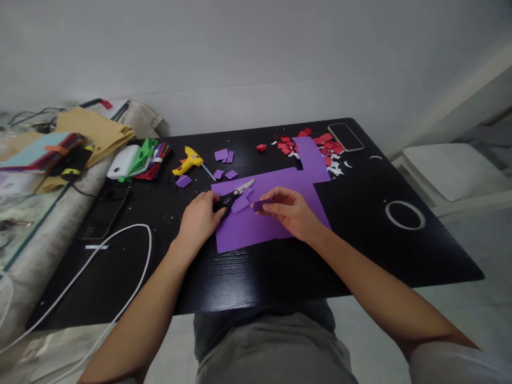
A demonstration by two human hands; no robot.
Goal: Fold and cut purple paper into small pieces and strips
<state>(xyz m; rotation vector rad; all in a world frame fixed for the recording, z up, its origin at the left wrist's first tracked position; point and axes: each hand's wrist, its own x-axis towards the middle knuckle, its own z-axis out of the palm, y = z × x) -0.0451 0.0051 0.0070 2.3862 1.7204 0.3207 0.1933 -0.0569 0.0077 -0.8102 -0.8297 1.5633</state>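
Note:
My left hand (200,217) is closed around the black handle of a pair of scissors (229,199), whose metal blades point up and to the right over a large purple sheet (256,232). Between the thumb and fingers of my right hand (290,210) is a small dark purple piece of paper (262,204), held just above that sheet. A few loose purple cut pieces (240,204) lie beside the blades. Another purple strip (312,159) overlaps the sheet's upper right corner.
A yellow glue gun (191,160) lies at the back left among small purple pieces (224,155). Red scraps (328,141) and a phone (345,137) are at the back right, a white ring (405,215) at the right. A white cable (149,250) loops at the left.

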